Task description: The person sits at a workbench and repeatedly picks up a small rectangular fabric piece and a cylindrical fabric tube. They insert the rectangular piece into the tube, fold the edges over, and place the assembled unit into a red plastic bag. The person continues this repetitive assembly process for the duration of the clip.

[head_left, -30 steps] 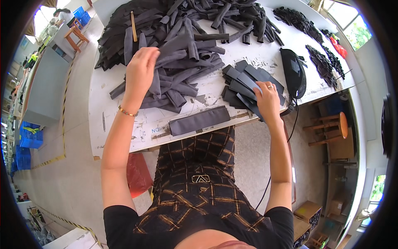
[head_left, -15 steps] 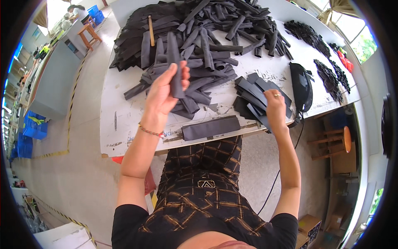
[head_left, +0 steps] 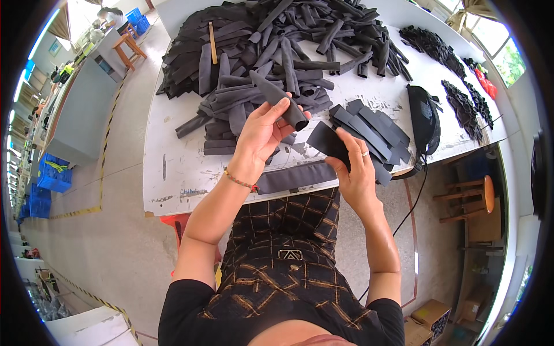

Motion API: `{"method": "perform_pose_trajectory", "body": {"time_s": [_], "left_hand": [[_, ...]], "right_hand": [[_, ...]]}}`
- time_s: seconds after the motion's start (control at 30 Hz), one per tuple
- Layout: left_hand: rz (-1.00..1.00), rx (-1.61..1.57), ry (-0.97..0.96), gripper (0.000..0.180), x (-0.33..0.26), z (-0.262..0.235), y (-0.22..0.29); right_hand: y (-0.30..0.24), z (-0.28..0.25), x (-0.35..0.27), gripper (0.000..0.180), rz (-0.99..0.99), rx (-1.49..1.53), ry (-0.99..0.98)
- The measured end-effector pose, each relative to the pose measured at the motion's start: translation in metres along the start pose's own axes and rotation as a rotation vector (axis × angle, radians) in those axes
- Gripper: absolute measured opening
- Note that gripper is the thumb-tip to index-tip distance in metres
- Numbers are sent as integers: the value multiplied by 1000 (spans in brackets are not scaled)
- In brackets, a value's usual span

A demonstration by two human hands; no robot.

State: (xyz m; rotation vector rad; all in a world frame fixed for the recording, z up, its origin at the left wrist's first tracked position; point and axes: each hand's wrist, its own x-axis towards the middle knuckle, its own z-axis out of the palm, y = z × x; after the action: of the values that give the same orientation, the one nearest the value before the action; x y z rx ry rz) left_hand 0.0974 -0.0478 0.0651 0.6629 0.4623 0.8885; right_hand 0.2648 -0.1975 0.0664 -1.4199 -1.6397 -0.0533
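My left hand point(head_left: 262, 135) holds a dark grey tube-like fabric piece point(head_left: 278, 100) lifted above the white table point(head_left: 173, 179). My right hand point(head_left: 355, 167) grips a flat black piece point(head_left: 326, 142) just right of it, the two pieces close together. Behind them lies a big heap of dark fabric strips point(head_left: 271, 52). A small stack of flat dark pieces point(head_left: 378, 130) sits right of my right hand. One long dark strip point(head_left: 294, 177) lies along the table's near edge.
A black tool with a cable point(head_left: 424, 115) lies at the right of the table, with more dark piles point(head_left: 430, 46) beyond. A wooden stick point(head_left: 212, 43) rests on the heap. A wooden stool point(head_left: 470, 196) stands at right, grey benches and blue crates point(head_left: 49, 173) at left.
My left hand has lifted a tube piece off the heap and brought it toward me. My right hand has picked a flat piece from the stack and raised it beside the tube.
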Motion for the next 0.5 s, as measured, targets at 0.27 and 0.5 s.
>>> {"method": "perform_pose_trajectory", "body": {"time_s": [0.27,0.5], "left_hand": [[35,47,21,25,1,8,-11],[22,2,55,28,-5,9,-15]], "right_hand": [[-3,4,3,39,-174,-269,105],[0,4,9,38,-191,-435,145]]}}
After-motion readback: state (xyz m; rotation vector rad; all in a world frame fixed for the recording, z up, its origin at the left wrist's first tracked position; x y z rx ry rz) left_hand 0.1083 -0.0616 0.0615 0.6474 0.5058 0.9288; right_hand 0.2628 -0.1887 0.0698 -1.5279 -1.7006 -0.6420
